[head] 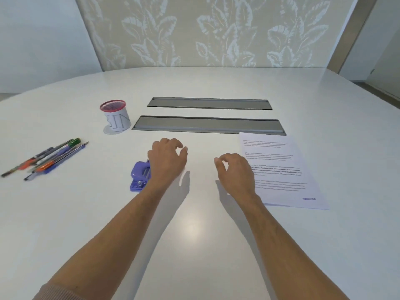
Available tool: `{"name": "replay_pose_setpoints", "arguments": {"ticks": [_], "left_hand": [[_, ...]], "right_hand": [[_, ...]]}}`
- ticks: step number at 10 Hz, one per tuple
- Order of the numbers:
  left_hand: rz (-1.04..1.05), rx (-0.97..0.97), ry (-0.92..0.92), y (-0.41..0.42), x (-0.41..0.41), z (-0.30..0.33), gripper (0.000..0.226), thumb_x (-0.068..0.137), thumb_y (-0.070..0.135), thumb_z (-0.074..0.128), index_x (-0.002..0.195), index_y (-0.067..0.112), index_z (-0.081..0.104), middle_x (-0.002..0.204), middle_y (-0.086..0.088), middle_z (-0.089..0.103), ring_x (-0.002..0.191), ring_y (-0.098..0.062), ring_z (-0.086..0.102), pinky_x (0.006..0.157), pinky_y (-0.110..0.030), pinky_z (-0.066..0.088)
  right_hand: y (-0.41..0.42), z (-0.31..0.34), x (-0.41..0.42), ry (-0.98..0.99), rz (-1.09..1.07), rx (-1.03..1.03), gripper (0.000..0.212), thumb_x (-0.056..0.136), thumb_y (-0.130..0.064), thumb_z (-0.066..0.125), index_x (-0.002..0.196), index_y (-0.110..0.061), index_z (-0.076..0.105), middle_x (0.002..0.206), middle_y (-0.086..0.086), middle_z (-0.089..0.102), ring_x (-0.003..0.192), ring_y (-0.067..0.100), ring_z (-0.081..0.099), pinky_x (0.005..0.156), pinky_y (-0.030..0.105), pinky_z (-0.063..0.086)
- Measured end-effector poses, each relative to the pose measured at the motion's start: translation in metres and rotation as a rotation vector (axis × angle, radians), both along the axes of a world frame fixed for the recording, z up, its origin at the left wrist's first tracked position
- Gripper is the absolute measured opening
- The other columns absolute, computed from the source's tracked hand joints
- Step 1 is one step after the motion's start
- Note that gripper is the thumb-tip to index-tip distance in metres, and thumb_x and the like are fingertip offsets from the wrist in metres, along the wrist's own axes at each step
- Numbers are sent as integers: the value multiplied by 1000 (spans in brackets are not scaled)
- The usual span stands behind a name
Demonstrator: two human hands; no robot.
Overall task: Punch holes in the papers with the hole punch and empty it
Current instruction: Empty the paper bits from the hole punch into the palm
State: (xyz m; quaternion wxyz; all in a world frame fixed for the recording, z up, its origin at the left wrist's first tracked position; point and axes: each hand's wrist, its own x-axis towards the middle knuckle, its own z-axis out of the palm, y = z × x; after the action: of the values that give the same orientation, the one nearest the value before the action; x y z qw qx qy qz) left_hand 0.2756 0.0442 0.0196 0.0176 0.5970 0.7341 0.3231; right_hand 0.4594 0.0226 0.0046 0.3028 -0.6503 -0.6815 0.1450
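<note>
A purple hole punch point(139, 175) lies on the white table point(194, 234), partly hidden behind my left wrist. My left hand point(167, 159) hovers just right of it, fingers loosely curled and apart, holding nothing. Printed papers point(281, 169) lie flat at the right. My right hand point(236, 172) hangs over their left edge, fingers curled and empty. A small red mesh cup point(115, 115) with a paper label reading "BIN" stands at the back left.
Several pens and markers point(47, 158) lie in a loose pile at the far left. Two long grey cable-tray lids point(207, 124) are set into the table behind my hands. A leaf-patterned wall panel stands beyond the table's far edge.
</note>
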Motion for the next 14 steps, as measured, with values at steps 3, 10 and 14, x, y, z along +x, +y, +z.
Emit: {"name": "replay_pose_setpoints", "arguments": {"ticks": [3,10,14], "left_hand": [[157,-180,-156,-24,-99,-8,33,93,41,50,116,20,58,116,-5,63,103,-28,58,87,-41,49],[10,-194,-711,-20,-148,7,13,93,24,64,97,12,66,82,0,63,60,-11,53,50,-21,40],[84,-245,-563,-24,-173,-10,14,90,28,65,98,16,65,94,-9,69,69,-21,61,55,-25,47]], "right_hand": [[-6,-34,-86,-210,138,-68,55,101,-48,40,141,-12,51,153,7,44,146,22,32,120,39,20],[-6,-46,-91,-305,126,-85,58,100,-52,34,145,-17,44,159,2,35,151,19,22,124,42,9],[-6,-47,-90,-290,129,-93,59,101,-52,33,147,-17,42,160,2,33,151,17,20,124,41,7]]}}
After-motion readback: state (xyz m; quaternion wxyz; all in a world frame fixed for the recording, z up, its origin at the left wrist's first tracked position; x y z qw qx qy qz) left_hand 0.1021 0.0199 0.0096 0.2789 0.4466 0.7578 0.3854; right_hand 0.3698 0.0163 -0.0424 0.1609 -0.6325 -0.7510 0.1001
